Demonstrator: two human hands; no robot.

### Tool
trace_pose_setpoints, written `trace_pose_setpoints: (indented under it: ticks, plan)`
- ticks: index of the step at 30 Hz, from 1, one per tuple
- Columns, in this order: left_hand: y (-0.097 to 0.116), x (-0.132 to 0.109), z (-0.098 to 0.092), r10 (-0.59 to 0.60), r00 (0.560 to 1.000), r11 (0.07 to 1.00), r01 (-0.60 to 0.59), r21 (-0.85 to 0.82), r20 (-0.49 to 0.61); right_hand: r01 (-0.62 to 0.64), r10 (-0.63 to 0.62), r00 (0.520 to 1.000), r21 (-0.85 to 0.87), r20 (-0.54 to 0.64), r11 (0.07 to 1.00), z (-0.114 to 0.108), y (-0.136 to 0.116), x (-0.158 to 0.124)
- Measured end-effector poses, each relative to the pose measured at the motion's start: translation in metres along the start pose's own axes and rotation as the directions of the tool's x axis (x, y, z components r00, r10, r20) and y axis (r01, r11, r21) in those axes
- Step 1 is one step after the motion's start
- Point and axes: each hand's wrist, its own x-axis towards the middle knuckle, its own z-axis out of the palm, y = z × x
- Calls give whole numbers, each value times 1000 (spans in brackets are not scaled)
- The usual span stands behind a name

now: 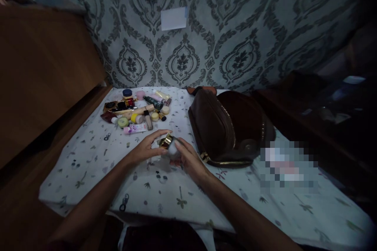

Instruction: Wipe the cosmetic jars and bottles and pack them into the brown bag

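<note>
Both my hands meet over the middle of a table covered with a white printed cloth [88,157]. Between them is a small white jar [172,150] with a gold lid [166,141]. My left hand [147,148] curls its fingers around the gold lid from the left. My right hand [190,160] grips the jar's white body from the right. The jar sits just above the cloth, tilted a little toward the left.
A brown leather bag [226,129] lies right of my hands, with a gold trim along its near edge. Several small cosmetics [137,111] are scattered at the table's far left. Brown wooden furniture [44,74] stands on the left, patterned wallpaper [235,31] behind.
</note>
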Motion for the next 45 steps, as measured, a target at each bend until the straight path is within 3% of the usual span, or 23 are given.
trace_pose_setpoints:
  ticks: [6,11,15,19,22,28,33,38,42,45]
  plan:
    - [-5,2,3,60,998,994,-56,94,-38,37,-42,999,-146,-35,989,1,-5,-4]
    - [-16,0,8,209,974,932,-171,318,-90,46,-55,998,-314,-22,948,-1,-6,-5]
    - [-23,-4,12,225,969,864,-150,480,-102,52,-61,998,-352,-16,935,-3,-1,-4]
    - [-23,-5,18,239,964,839,-146,524,-113,96,-117,993,-379,-33,920,-4,2,-4]
    - [-19,-5,22,269,953,843,-164,512,-136,68,-87,996,-384,-33,921,-3,2,-5]
    - [-12,-6,23,342,930,821,-225,525,-136,-98,93,995,-245,-34,965,1,5,-4]
    - [-10,-6,21,403,906,808,-284,516,-132,-146,146,989,-90,1,985,7,6,-5]
    - [-13,-7,19,439,885,813,-319,488,-153,-261,253,965,131,77,956,11,0,-6]
    - [-12,-7,19,393,903,853,-289,434,-171,-332,295,940,264,173,905,10,0,-5]
    - [-8,-7,19,299,937,902,-216,375,-181,-361,308,926,269,220,893,5,3,-3]
